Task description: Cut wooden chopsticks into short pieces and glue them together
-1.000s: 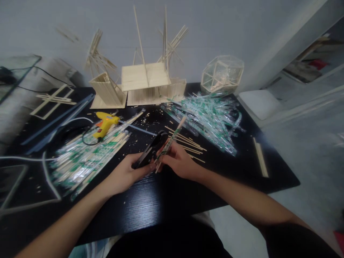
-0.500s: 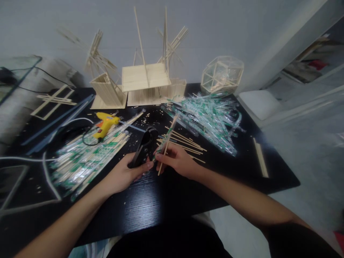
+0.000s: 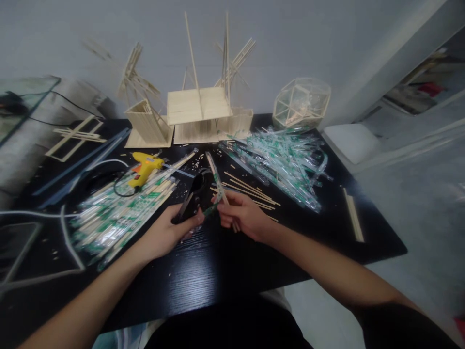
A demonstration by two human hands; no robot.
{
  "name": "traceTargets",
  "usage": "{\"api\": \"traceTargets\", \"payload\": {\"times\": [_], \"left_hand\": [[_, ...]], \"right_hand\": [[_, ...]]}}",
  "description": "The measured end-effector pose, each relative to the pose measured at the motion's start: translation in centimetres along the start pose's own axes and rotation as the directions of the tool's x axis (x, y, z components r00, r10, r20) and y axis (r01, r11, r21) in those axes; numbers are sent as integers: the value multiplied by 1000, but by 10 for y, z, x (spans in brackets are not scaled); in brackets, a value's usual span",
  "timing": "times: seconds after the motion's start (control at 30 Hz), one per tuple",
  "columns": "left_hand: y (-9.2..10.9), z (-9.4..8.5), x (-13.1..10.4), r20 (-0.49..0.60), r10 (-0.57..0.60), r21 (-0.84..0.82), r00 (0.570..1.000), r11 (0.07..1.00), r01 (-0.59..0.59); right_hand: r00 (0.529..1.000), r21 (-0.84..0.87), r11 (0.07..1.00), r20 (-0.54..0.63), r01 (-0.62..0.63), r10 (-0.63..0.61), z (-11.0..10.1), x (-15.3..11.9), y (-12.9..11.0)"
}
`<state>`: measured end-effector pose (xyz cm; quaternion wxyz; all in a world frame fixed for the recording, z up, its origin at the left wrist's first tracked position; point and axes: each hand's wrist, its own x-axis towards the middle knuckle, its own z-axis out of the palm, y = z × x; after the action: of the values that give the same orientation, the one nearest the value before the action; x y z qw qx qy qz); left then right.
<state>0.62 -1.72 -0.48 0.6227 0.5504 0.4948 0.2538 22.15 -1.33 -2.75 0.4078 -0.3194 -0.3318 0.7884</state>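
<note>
Sticks [image 3: 217, 177] slant, pinched by right hand [image 3: 247, 216]; left hand [image 3: 167, 235], angled inward, grips black tool [image 3: 189, 203].

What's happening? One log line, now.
left hand: holds black tool; right hand: holds thin pale wooden sticks, green-printed clear plastic wrapper; nearby: yellow glue gun

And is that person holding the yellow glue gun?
No, the left hand holds a black tool, the right hand holds sticks, and the glue gun lies apart from both.
</note>
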Motion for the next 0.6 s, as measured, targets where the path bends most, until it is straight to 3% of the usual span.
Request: {"api": "traceTargets", "payload": {"times": [0.2, 0.33, 0.47, 0.5, 0.6], "left_hand": [[-11, -11, 10, -135, 44, -219, 990, 973, -73], [-6, -9, 11, -177, 64, -316, 982, 941, -118], [1, -6, 10, -234, 74, -342, 969, 927, -153], [2, -6, 9, -253, 75, -353, 964, 921, -165], [4, -7, 9, -341, 84, -384, 936, 897, -220]], "right_hand": [[985, 14, 999, -164, 50, -47, -9, 1, -20], [941, 60, 987, -316, 149, -123, -9, 1, -22], [914, 58, 985, -385, 160, -126, -15, 5, -24], [898, 52, 983, -417, 179, -141, -19, 6, -28], [789, 13, 946, -555, 323, -262, -35, 10, -42]]}}
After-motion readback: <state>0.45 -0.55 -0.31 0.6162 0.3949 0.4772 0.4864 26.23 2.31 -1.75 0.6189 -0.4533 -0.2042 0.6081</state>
